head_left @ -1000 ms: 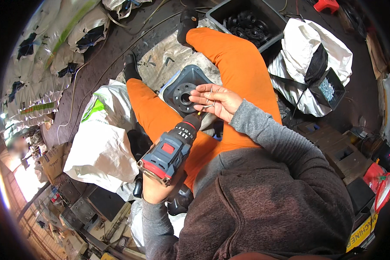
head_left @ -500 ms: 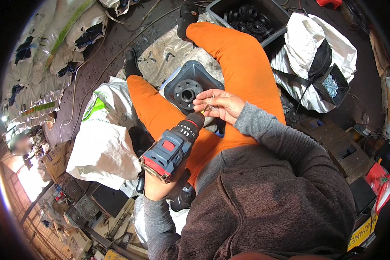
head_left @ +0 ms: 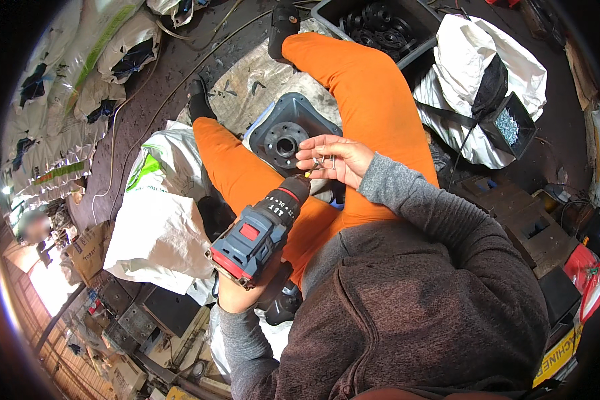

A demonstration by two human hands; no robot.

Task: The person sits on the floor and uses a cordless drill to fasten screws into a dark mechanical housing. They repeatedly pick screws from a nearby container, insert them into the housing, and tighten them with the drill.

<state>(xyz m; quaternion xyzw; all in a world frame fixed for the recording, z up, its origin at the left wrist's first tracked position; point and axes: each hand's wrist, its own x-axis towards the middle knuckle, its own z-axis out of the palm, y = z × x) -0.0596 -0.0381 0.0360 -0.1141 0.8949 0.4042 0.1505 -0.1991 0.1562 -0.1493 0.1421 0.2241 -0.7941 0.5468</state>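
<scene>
My left hand is wrapped round the grip of a grey and red cordless drill, mostly hidden beneath its body. The drill's nose tilts up and away toward my right hand, and a small yellow tip shows at its front. Between the fingers of my right hand lie several small silver screws; their heads and tips are hard to make out. Just past those fingertips, between my legs, sits a black plastic part with a square flared base. A round flange with holes round a central opening lies on it.
A dark crate of black round parts stands beyond my right knee. To the right, a black bin of screws rests against a white sack. Another white sack is by my left leg. Cables cross the dark floor.
The drill has drawn back slightly toward the lower left, away from my right hand. My right fingers have shifted a little, and the screws between them show more clearly.
</scene>
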